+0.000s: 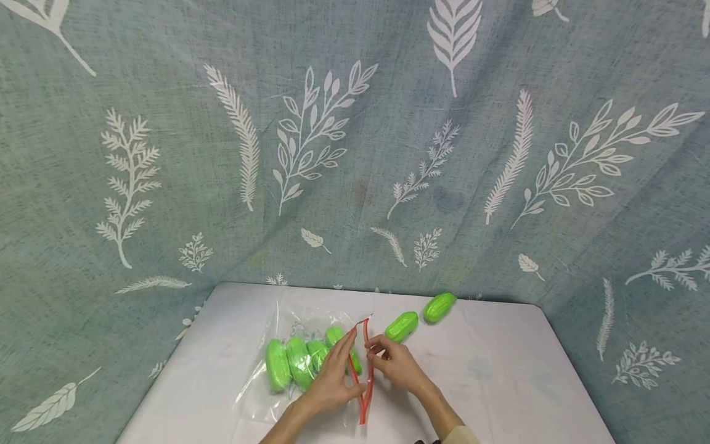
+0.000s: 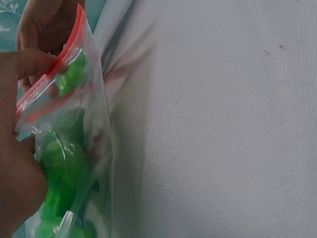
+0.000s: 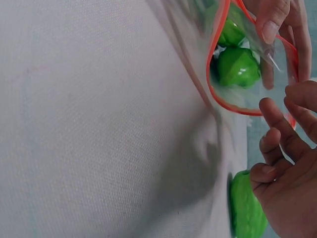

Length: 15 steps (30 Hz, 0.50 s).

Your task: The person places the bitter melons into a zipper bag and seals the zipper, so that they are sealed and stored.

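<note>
Fingers (image 1: 345, 346) at bag (image 1: 363, 412), apparently cucumbers (image 1: 299, 362) inside

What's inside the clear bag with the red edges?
Several green cucumber-shaped pieces lie inside the clear bag. The left hand covers part of it near the opening, hiding whatever sits directly beneath, so an exact count isn't certain.

One zip bag (image 1: 280, 404); at least four bagged green vegetables (image 1: 299, 362); two loose ones (image 1: 402, 327).
</note>
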{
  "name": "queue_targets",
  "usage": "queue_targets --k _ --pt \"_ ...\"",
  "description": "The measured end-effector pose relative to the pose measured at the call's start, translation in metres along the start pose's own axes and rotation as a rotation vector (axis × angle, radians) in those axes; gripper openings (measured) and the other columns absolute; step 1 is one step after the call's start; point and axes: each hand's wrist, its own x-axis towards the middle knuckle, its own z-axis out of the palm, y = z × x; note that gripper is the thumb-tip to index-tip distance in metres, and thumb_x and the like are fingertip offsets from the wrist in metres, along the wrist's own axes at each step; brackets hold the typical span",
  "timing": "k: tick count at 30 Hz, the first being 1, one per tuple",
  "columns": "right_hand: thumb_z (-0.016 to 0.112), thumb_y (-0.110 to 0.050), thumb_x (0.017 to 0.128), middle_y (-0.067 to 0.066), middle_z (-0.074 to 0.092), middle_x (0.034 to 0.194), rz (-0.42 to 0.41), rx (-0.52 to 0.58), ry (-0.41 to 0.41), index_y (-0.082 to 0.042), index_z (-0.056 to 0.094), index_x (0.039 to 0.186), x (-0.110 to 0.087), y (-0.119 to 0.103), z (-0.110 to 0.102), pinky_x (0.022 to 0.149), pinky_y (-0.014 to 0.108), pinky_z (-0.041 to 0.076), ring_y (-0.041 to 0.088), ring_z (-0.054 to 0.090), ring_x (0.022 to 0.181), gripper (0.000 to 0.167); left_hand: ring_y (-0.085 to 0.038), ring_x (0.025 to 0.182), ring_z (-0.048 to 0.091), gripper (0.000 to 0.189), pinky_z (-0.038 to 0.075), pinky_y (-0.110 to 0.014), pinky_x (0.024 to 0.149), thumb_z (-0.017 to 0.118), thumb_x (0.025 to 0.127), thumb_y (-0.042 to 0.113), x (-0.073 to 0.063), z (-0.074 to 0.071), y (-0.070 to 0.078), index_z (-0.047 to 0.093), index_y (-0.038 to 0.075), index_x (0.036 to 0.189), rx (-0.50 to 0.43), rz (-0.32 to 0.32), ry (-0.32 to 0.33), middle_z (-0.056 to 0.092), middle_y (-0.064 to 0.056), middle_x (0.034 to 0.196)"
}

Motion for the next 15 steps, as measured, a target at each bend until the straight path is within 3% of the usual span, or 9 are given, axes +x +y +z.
queue_targets --k 8,15 --pt "0.065 -0.016 0.097 0.013 0.071 0.106 0.008 -0.002 0.014 -0.006 0.066 0.122 -0.001 0.003 -0.004 0.061 0.024 0.048 0.018 0.06 0.078 0.026 -0.041 0.148 0.027 0.116 0.029 -0.064 0.115 0.085 0.073 0.026 -0.002 0.001 -0.001 0.013 0.018 0.163 -0.006 0.031 0.035 0.024 -0.013 0.164" --pt "0.066 -0.011 0.094 0.01 0.071 0.107 0.018 -0.019 0.053 -0.009 0.066 0.122 0.001 0.008 -0.012 0.069 0.026 0.05 0.019 0.06 0.085 0.028 -0.041 0.147 0.027 0.117 0.029 -0.065 0.114 0.085 0.072 0.025 -0.002 0.0 -0.002 0.012 0.018 0.163 -0.004 0.021 0.033 0.024 -0.012 0.164"
